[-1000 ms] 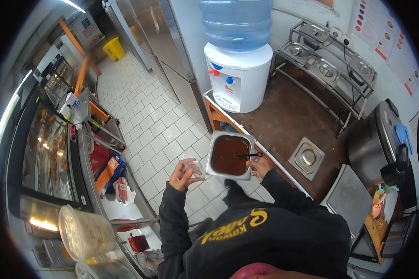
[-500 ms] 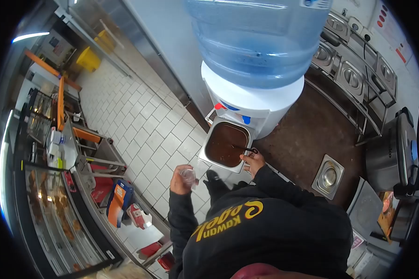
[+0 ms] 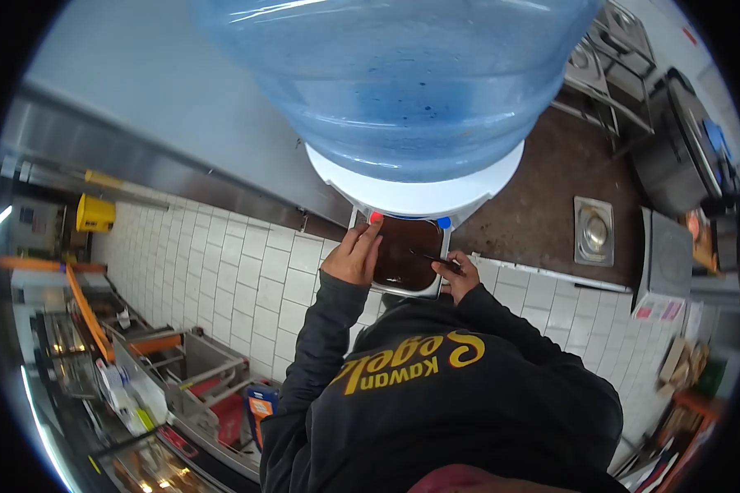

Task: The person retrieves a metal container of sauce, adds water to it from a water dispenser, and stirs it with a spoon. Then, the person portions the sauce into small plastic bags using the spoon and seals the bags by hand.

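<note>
A deep metal pan (image 3: 429, 289) of dark brown liquid sits beneath the front of a white water dispenser (image 3: 423, 195). My left hand (image 3: 353, 256) is at the pan's left side, a fingertip at the red tap (image 3: 376, 218). Its fingers are bent, and what they hold, if anything, is hidden. At the pan's right edge, my right hand (image 3: 460, 275) is closed on the dark handle (image 3: 442, 260) of a utensil that reaches into the liquid. The blue tap (image 3: 444, 222) shows above the pan's right corner.
A large blue water bottle (image 3: 419, 90) tops the dispenser. On the brown floor at right lies a small metal pan (image 3: 594, 232), near a big steel pot (image 3: 678, 156). A metal rack (image 3: 608, 66) stands at upper right, a food display case (image 3: 152, 464) at lower left.
My left hand has moved up and right to the red tap, and the clear cup it held is out of sight. The view has turned and come closer to the dispenser.
</note>
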### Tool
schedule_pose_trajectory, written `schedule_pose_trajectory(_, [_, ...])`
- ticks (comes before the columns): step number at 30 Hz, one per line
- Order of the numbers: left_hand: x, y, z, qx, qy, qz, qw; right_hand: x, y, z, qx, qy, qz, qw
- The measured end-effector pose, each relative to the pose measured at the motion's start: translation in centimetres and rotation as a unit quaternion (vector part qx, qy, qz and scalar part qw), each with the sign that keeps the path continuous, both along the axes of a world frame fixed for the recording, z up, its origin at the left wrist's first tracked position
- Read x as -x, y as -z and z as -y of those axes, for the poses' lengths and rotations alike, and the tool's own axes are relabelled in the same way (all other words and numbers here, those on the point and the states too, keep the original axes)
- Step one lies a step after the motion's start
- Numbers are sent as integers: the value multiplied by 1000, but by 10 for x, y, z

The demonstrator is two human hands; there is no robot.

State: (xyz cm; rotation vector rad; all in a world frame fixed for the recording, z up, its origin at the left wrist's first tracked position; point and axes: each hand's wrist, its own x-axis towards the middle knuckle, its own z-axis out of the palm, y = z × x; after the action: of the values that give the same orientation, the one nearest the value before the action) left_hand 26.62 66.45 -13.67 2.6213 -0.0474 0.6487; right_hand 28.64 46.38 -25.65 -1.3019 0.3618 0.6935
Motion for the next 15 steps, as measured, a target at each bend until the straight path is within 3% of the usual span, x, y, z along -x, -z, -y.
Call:
schedule_pose_trajectory(9, [-1,42,-23,37,80,49,995,6,-5,-3,61,20,66,996])
schedule_pose_trajectory(15, [-12,52,-32,27,114,88,989,4,-10,-2,85,30,49,995])
